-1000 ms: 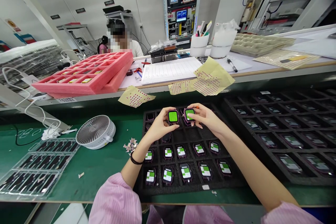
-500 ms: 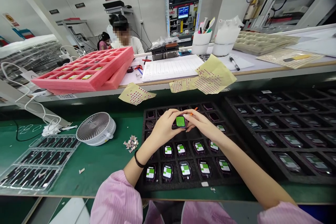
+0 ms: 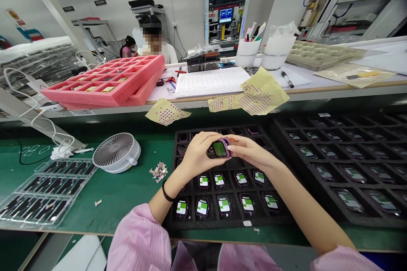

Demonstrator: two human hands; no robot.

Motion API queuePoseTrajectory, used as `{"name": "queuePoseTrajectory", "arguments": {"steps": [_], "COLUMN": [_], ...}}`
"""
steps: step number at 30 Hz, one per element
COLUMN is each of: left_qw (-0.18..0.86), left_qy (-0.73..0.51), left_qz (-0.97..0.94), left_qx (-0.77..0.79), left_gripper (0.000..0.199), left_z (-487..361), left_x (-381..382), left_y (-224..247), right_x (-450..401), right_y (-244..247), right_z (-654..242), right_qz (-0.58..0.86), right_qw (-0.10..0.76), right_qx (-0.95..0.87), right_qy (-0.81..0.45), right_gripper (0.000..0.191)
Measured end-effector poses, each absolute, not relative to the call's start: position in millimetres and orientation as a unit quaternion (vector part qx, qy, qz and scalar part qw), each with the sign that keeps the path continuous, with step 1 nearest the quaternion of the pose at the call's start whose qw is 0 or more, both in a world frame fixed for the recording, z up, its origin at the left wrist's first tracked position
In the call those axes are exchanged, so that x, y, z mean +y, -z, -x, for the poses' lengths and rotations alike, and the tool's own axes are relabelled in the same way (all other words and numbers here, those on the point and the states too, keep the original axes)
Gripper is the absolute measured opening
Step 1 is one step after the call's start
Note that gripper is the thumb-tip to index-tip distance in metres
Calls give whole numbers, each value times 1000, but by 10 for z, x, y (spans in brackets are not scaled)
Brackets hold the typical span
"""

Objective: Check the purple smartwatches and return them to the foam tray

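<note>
L hand point(image 3: 199, 154) and R hand point(image 3: 251, 149) now meet around one purple smartwatch point(image 3: 220, 149), held just above the upper rows of the black foam tray point(image 3: 229, 225). L fingers point(image 3: 203, 137) curl over the watch's left side; R fingertips point(image 3: 230, 149) pinch its right end. Both hands closed on it, w/ no gap showing btwn them and the case.

Vs 1 s ago: two watches then, one per hand, hands apart; now only one shows, and a 2nd can't be seen. Vs the prior frame: watch tilted, green screen angled away from straight up, purple case edge showing more at upper right.

Lower tray cells hold rows of watches w/ green-and-white screens. Black wristband point(image 3: 165, 192) on L wrist. Left of tray, on green mat: pile of paper scraps point(image 3: 159, 172), white desk fan point(image 3: 116, 152). Another black tray of watches point(image 3: 365, 220) lies to the right.
</note>
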State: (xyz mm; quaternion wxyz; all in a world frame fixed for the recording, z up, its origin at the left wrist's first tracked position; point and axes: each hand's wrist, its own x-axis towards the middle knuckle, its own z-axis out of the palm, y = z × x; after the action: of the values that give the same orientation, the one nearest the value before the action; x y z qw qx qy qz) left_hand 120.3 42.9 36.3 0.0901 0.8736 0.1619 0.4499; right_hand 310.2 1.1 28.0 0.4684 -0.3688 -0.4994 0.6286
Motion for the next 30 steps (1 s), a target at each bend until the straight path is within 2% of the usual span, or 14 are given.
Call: {"name": "queuePoseTrajectory", "arguments": {"steps": [6, 12, 19, 30], "left_qw": [70, 54, 98, 82], "left_qy": [-443, -411, -412, -437], "left_qz": [-879, -893, -889, -883], "left_qx": [158, 174, 173, 151], "left_gripper": [42, 49, 47, 43], "left_z": [-1230, -1221, -1225, -1263], "left_x": [384, 373, 381, 387], "left_y": [-365, -348, -342, -305], "right_x": [41, 22, -22, -74], "right_y": [-236, -231, -282, -276], "right_z": [-3099, -3078, -3050, -3023], "right_qz": [339, 373, 381, 382], "right_qw": [478, 492, 506, 492], "right_qx": [-442, -451, -474, -501], "right_qy": [-679, -645, -612, -601], "right_gripper": [43, 47, 44, 49]}}
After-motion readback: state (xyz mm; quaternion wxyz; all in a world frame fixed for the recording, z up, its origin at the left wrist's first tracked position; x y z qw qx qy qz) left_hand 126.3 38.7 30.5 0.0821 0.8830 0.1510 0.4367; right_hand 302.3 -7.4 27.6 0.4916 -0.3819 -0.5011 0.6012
